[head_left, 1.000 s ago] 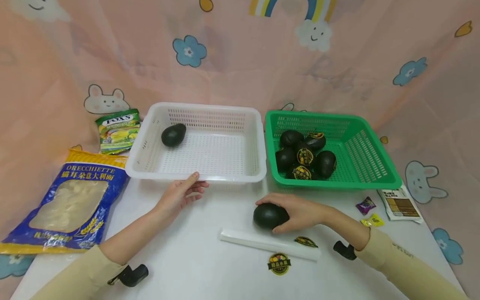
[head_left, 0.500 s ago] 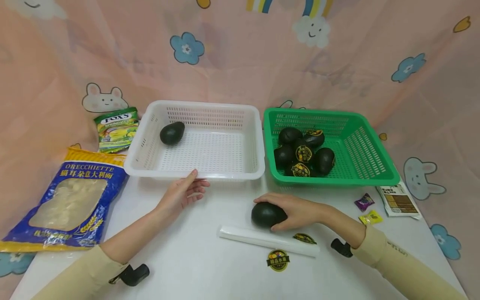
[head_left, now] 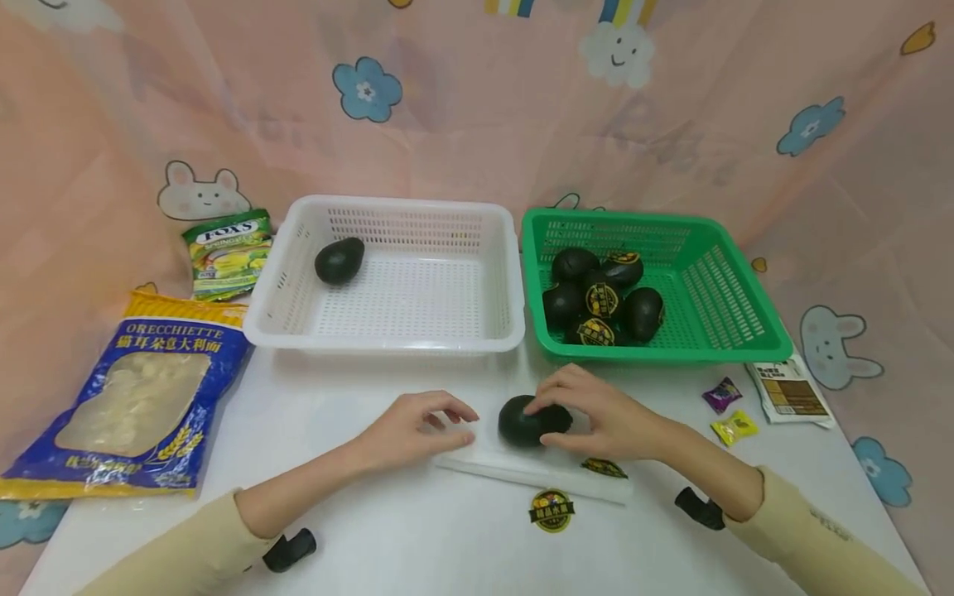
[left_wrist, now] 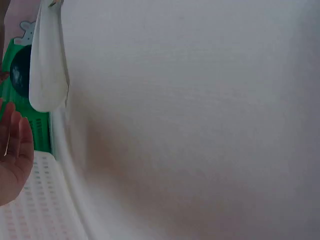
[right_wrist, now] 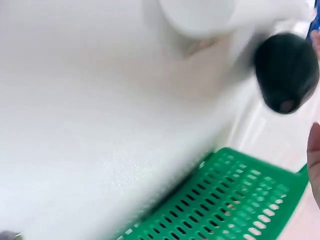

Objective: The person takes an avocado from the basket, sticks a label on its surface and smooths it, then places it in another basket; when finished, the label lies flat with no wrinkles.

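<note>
A dark avocado (head_left: 517, 426) lies on the white table behind a white roll (head_left: 537, 478). My right hand (head_left: 596, 412) is over its right side, fingers spread and loosely bent, overlapping it in the head view. In the right wrist view a gap shows between the avocado (right_wrist: 286, 72) and the visible finger (right_wrist: 314, 155). My left hand (head_left: 417, 426) hovers to the left of the avocado, its fingers loosely curved with nothing in them. Behind the hands stand a white basket (head_left: 383, 342) with one avocado (head_left: 339, 261) and a green basket (head_left: 671, 354) with several stickered avocados (head_left: 643, 314).
Two round black-and-gold stickers lie by the roll, one sticker (head_left: 552, 510) in front. At left are a blue orecchiette bag (head_left: 127, 406) and a green candy bag (head_left: 228, 255). Two wrapped candies (head_left: 734, 427) and a white-brown packet (head_left: 792, 391) lie at right.
My left hand has left the white basket's front rim and moved right and nearer, towards the avocado. My right hand has loosened its grip on the avocado, which stays in place.
</note>
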A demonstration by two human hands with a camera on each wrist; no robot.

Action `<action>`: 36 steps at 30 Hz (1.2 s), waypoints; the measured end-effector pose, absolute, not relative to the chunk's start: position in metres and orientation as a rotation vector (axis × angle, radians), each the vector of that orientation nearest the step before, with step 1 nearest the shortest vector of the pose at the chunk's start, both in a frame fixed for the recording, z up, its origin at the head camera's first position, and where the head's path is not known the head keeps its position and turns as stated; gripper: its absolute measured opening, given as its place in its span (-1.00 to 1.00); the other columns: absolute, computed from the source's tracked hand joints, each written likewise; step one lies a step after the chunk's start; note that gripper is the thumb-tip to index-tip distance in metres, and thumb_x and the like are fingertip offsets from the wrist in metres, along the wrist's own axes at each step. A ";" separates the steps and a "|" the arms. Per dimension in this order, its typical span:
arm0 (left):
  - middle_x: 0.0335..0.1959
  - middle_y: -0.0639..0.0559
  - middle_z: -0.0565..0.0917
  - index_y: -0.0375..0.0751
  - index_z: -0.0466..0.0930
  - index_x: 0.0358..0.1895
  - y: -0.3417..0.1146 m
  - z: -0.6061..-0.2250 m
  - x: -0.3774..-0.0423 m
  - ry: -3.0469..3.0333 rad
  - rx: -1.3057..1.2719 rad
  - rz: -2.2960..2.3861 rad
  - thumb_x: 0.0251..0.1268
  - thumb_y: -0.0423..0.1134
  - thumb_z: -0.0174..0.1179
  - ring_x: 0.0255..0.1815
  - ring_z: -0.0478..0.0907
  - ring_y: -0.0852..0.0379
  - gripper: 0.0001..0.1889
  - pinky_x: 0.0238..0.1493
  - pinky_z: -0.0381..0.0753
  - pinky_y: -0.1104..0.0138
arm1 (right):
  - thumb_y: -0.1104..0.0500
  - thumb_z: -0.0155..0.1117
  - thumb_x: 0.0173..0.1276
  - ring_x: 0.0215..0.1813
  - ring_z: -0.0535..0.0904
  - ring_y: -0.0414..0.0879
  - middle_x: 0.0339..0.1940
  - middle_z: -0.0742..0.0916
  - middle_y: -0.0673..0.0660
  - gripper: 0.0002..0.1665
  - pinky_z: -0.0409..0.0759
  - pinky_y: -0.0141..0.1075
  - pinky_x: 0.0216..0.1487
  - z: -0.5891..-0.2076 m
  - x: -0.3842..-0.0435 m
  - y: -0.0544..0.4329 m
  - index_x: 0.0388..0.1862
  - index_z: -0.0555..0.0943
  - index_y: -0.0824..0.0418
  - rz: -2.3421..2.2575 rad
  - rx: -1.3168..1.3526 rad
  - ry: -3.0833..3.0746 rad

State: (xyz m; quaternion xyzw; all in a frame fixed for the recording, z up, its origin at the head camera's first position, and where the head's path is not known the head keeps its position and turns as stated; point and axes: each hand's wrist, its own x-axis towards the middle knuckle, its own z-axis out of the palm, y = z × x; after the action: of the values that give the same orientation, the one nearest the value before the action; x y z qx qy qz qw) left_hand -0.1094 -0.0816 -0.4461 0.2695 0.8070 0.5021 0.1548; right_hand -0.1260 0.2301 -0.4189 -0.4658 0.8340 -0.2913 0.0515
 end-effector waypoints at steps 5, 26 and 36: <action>-0.05 0.23 0.63 0.00 0.65 0.00 -0.064 -0.450 -0.098 2.540 1.105 1.055 0.25 -0.01 0.33 0.00 0.51 0.22 -0.69 -0.08 0.57 0.32 | -0.08 0.51 0.14 -0.08 0.41 -0.26 -0.13 0.55 -0.20 -0.71 0.48 -0.36 -0.10 -0.423 -0.097 0.236 -0.20 0.65 -0.07 -0.703 -1.690 2.598; -0.04 0.19 0.66 -0.01 0.67 0.00 -0.050 -0.464 -0.098 2.539 1.314 0.831 0.29 -0.16 0.30 -0.01 0.51 0.22 -0.76 -0.09 0.55 0.39 | -0.20 0.49 0.10 -0.04 0.35 -0.20 -0.11 0.53 -0.15 -0.54 0.34 -0.22 0.03 -0.455 -0.076 0.238 -0.04 0.66 -0.12 -0.213 -1.742 2.633; -0.10 0.21 0.67 -0.01 0.69 -0.04 -0.051 -0.463 -0.097 2.514 1.287 0.846 0.26 -0.18 0.32 -0.10 0.52 0.27 -0.78 -0.15 0.53 0.43 | -0.04 0.38 0.31 -0.09 0.33 -0.32 -0.20 0.52 -0.30 -0.95 0.36 -0.33 -0.09 -0.441 -0.077 0.232 -0.32 0.65 -0.25 -0.892 -1.307 2.470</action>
State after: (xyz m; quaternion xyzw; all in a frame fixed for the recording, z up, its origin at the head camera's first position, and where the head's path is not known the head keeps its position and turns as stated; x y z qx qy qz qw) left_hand -0.0970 -0.0514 -0.4627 0.4344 0.8487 0.2857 0.0968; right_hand -0.0771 0.2320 -0.4413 -0.4432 0.8375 -0.3023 0.1038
